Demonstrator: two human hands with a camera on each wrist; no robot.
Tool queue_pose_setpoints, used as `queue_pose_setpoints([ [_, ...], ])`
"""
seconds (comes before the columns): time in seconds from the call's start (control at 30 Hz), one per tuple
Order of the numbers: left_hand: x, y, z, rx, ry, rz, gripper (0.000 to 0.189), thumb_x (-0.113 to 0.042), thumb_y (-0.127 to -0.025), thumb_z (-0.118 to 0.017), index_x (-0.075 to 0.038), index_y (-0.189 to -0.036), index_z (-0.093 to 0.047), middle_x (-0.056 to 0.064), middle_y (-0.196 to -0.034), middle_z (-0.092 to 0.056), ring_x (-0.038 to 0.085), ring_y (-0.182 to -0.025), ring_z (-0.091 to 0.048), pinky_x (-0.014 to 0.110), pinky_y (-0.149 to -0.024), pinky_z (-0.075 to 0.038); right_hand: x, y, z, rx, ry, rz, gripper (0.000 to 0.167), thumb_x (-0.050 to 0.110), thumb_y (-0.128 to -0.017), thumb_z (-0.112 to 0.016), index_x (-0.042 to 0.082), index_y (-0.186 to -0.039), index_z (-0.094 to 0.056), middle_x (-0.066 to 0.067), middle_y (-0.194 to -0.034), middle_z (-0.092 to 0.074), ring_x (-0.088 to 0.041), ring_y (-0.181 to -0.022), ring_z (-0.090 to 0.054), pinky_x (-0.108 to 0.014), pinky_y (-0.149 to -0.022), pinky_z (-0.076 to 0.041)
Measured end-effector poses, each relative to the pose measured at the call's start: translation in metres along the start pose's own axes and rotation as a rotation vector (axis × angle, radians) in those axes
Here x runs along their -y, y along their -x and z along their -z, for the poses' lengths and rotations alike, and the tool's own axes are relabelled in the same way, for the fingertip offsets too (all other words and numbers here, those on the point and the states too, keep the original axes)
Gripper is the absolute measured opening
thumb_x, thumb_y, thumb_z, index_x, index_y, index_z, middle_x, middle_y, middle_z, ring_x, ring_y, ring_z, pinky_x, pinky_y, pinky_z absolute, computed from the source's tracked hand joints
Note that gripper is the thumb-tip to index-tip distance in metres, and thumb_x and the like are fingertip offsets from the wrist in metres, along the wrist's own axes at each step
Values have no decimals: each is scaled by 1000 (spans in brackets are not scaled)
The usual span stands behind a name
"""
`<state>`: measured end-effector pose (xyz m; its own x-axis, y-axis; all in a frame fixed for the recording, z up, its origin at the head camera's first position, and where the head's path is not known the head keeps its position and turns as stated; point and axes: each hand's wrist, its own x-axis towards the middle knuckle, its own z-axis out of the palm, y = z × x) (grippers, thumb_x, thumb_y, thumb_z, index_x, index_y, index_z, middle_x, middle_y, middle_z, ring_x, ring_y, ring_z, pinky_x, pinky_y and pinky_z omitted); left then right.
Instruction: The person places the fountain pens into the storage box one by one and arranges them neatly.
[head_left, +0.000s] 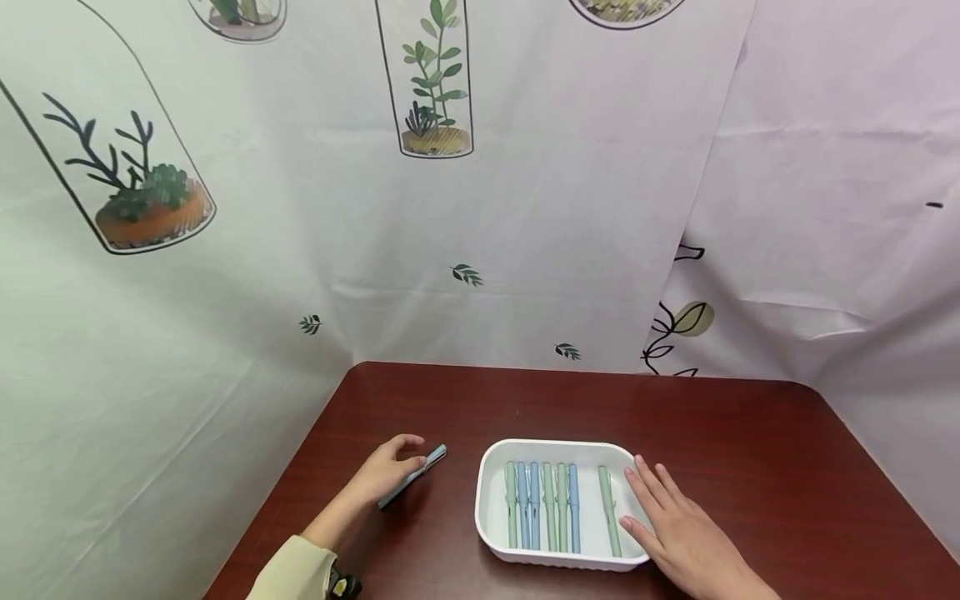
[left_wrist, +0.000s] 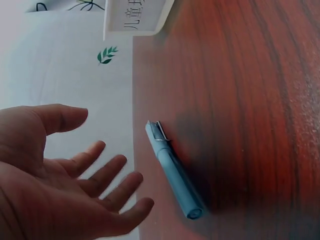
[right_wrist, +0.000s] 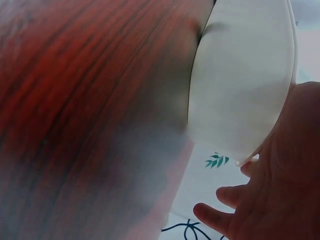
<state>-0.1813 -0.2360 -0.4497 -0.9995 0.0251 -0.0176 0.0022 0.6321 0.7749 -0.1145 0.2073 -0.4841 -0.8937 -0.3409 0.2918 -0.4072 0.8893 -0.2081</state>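
A blue pen (head_left: 412, 477) with a metal clip lies on the table left of the tray. Over it hovers my left hand (head_left: 389, 468), fingers loosely bent; the left wrist view shows the pen (left_wrist: 172, 170) apart from the fingers. My right hand (head_left: 686, 533) rests its straight fingers along the right rim of a white tray (head_left: 491, 533). Inside the tray, several green and blue pens lie side by side on the left. A single green pen (head_left: 610, 512) lies apart near the right wall. In the right wrist view, the tray's outer wall (right_wrist: 240, 80) is beside the right hand.
The dark red wooden table (head_left: 750, 450) has rounded back corners. Behind and beside it hangs a pale cloth (head_left: 540, 233) printed with plants. A dark band or watch (head_left: 345, 583) is on the left wrist.
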Motion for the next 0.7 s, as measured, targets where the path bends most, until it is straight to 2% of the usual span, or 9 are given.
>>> queue_pose_setpoints([
  [0.17,9,-6,-4,-3,-46,26,37,-15,-92,-71,-1,-125,-65,16,-125,-67,35,-117,-61,54,-97,-47,-1,-1,3,-27,0,19,67,49,-98,-62,9,-150,-49,-16,-159,-40,-45,-142,-41,-58,-105,-45],
  [0.3,14,-8,-7,2,-121,35,42,-16,-90,-73,1,-127,-64,18,-124,-67,37,-117,-61,55,-96,-48,-2,-2,1,-35,5,33,68,48,-97,-63,9,-150,-49,-17,-158,-41,-45,-140,-43,-58,-103,-45],
  [0.43,15,-9,-10,-4,-188,60,47,-20,-87,-75,3,-127,-63,21,-122,-65,42,-119,-56,57,-97,-46,-3,-3,1,-35,6,30,67,48,-98,-62,9,-150,-49,-17,-158,-41,-45,-140,-43,-58,-103,-45],
  [0.57,17,-9,-12,-8,-222,85,47,-22,-85,-77,2,-123,-65,18,-118,-63,41,-118,-52,55,-96,-45,-2,-3,0,-32,-2,22,66,48,-98,-61,9,-150,-49,-17,-158,-41,-45,-141,-42,-58,-103,-45],
  [0.7,21,-9,-15,-8,-262,70,44,-19,-81,-80,1,-117,-68,16,-113,-62,38,-112,-52,52,-93,-46,-2,-1,-1,-21,-11,10,67,48,-98,-61,9,-151,-48,-16,-159,-40,-44,-142,-41,-58,-104,-45],
])
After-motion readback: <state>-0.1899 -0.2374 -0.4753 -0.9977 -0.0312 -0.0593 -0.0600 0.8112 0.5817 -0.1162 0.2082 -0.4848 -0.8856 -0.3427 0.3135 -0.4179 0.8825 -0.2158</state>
